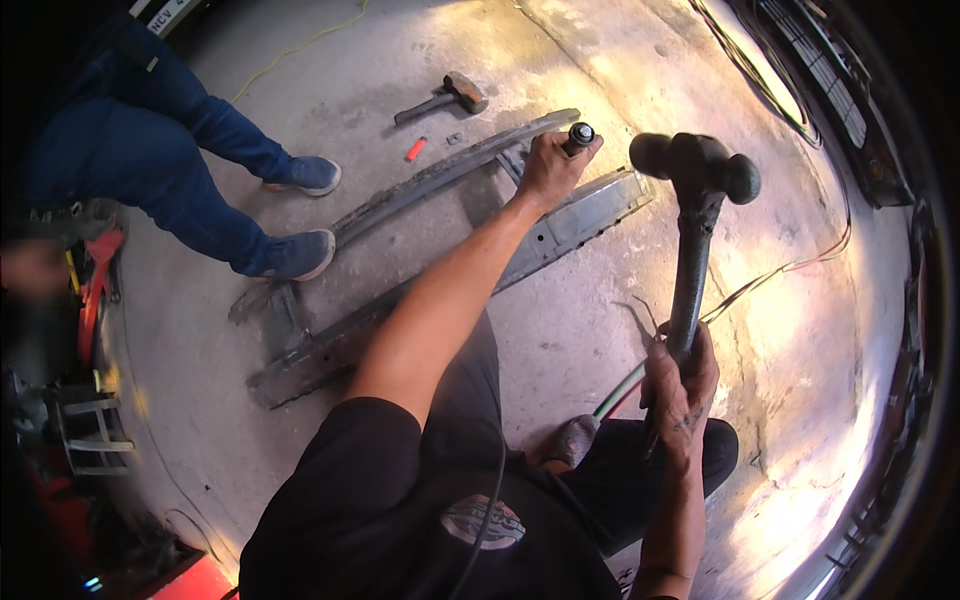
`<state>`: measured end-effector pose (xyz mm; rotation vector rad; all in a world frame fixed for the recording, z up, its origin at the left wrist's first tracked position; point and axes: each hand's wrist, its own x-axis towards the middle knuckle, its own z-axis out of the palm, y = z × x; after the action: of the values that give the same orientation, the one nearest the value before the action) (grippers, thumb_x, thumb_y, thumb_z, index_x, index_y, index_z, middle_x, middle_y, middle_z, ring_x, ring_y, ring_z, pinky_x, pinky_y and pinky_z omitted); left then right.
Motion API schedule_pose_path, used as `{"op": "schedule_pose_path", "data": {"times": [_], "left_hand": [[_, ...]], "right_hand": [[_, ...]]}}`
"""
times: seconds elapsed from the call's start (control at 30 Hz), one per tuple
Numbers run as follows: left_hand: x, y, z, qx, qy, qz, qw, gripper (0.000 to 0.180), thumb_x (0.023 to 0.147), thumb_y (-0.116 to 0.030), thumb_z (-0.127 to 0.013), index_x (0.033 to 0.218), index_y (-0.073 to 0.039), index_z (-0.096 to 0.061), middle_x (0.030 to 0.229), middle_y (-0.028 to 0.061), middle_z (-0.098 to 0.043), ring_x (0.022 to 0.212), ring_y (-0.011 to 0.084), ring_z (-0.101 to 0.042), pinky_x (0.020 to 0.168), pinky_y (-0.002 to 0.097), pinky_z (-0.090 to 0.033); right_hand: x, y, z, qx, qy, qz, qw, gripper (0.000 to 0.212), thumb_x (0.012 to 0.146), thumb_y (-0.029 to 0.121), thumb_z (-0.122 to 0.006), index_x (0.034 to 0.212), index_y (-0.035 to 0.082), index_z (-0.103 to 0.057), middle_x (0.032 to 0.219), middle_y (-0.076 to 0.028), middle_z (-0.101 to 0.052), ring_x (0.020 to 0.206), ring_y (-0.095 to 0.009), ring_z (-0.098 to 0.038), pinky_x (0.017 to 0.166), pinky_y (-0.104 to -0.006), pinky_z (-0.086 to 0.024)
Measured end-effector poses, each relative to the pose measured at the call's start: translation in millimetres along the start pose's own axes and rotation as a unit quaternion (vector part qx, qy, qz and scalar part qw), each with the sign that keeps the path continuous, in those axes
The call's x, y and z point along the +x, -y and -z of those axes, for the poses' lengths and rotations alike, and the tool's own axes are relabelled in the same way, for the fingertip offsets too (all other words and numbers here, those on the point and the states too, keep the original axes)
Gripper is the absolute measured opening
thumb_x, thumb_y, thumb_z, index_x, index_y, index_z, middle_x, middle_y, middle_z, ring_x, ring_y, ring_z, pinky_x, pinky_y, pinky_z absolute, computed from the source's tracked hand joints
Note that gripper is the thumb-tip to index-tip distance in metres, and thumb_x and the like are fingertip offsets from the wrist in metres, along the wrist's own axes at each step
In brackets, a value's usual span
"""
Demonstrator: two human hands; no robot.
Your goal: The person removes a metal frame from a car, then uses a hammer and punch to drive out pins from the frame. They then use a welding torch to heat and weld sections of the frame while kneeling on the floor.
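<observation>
A hammer (692, 245) extends above the right fingers (706, 365) gripping it; left fingers (588, 153) wrap around a dark tool (580, 136).

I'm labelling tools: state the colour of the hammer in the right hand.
The hammer is nearly black, best seen in the head view.

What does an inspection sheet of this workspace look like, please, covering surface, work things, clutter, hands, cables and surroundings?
Surface: concrete floor, stained, with bright sunlit patches.
Work things: gray metal frame lying on the floor; ball-peen hammer; dark rod-like tool, its far end hidden.
Clutter: second hammer and small red object on the floor, beyond the frame.
Hands: left hand grips the rod-like tool; right hand holds the ball-peen hammer, head up.
Cables: yellow cord and green line on the floor.
Surroundings: another person's blue-trousered legs, shoes close to the frame.
</observation>
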<state>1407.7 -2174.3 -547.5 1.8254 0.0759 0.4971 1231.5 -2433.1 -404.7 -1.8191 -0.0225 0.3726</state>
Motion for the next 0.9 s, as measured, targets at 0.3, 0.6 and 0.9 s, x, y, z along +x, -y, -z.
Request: {"op": "schedule_pose_path", "data": {"times": [0.3,0.6,0.9], "left_hand": [[1,-5,-8,-0.024,-0.051,-0.05,0.997,0.022,0.096,-0.016,-0.066,0.085,0.002,-0.065,0.059,0.0027,-0.052,0.06,0.0087,-0.046,0.055,0.0352,-0.04],[1,-3,5,-0.069,-0.043,-0.031,0.996,0.028,0.095,-0.016,-0.067,0.075,0.002,-0.06,0.058,0.0112,-0.056,0.056,0.0119,-0.05,0.054,0.0372,-0.042],[-7,2,-9,-0.037,0.003,-0.013,0.999,0.023,0.087,-0.011,-0.064,0.073,0.003,-0.053,0.056,0.0172,-0.047,0.052,0.0162,-0.043,0.051,0.0376,-0.041]], "right_hand": [[29,39,-28,-0.076,-0.013,0.033,0.996,0.025,0.098,0.019,-0.065,0.111,-0.001,-0.057,0.075,-0.005,-0.056,0.069,-0.013,-0.051,0.065,-0.03,-0.045],[42,-3,-24,-0.096,0.016,-0.005,0.995,0.035,0.097,0.026,-0.065,0.116,-0.003,-0.058,0.075,-0.009,-0.059,0.07,-0.016,-0.055,0.065,-0.0334,-0.046],[24,18,-23,-0.065,-0.052,-0.001,0.997,0.031,0.095,0.021,-0.068,0.114,-0.002,-0.058,0.08,-0.002,-0.055,0.073,-0.011,-0.05,0.065,-0.0281,-0.043]]}}
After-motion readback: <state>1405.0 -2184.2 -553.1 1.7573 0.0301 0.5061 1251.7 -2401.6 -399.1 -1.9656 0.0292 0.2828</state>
